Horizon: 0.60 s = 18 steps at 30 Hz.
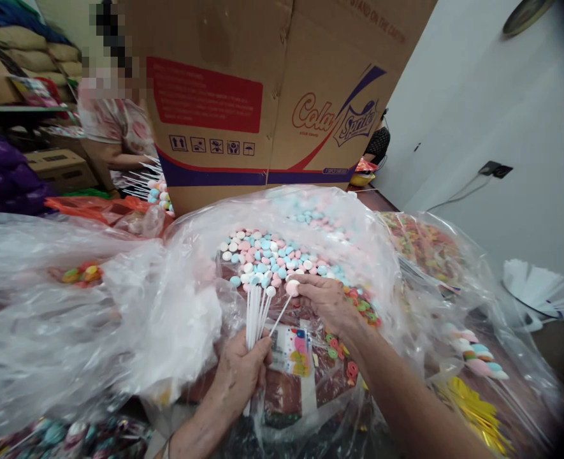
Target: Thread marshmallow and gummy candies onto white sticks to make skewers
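Note:
A bundle of white lollipop sticks [255, 312] is gripped in my left hand [243, 366], the sticks pointing up and away. One stick leans out to the right, its tip at a pink round candy [292, 288]. That candy is pinched between the thumb and fingers of my right hand [327, 299]. A white candy [271, 291] sits on the tip of another stick. Beyond my hands, many pink, blue and white candies [267, 255] lie loose on a clear plastic bag. Below them is a printed card [297, 350] under or on plastic.
A large cardboard carton [219, 159] stands behind the candies. Gummy rings [352, 370] lie near my right forearm. To the right are a bag of colourful gummies [420, 239], candy skewers [477, 350] and gold ties [477, 408]. Crumpled plastic [47, 319] covers the left; another person [119, 127] works behind.

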Each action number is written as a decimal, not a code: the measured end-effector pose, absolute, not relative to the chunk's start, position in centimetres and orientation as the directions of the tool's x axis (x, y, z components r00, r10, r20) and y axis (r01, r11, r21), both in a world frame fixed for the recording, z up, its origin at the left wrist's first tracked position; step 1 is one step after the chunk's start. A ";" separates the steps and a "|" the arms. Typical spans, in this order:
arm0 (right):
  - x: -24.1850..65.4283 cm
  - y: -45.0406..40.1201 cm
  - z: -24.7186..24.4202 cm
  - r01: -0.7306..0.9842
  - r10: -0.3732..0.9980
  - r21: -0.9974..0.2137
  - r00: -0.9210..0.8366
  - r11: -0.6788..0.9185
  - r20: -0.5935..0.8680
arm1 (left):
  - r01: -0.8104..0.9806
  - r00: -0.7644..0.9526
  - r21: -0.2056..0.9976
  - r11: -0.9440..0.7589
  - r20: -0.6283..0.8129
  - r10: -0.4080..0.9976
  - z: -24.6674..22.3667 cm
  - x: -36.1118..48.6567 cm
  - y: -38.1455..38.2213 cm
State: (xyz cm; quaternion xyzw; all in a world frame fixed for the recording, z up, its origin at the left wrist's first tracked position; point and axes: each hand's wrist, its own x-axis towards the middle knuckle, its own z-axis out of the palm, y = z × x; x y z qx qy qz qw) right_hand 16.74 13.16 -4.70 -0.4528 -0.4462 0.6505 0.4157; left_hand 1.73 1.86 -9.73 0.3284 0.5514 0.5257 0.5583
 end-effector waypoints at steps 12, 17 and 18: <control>17.4 12.1 -5.3 0.304 0.968 -0.948 -0.251 0.091 0.013 | -0.253 -0.201 0.936 0.245 -0.298 0.933 -8.7 1.8 1.8; 17.4 11.8 -6.2 0.383 0.908 -0.851 -0.351 0.360 0.226 | -0.241 -0.247 0.942 0.234 -0.293 0.924 -9.9 1.8 1.9; 17.3 11.8 -6.5 0.385 0.893 -0.833 -0.374 0.397 0.252 | -0.240 -0.259 0.945 0.224 -0.284 0.923 -10.4 1.8 2.0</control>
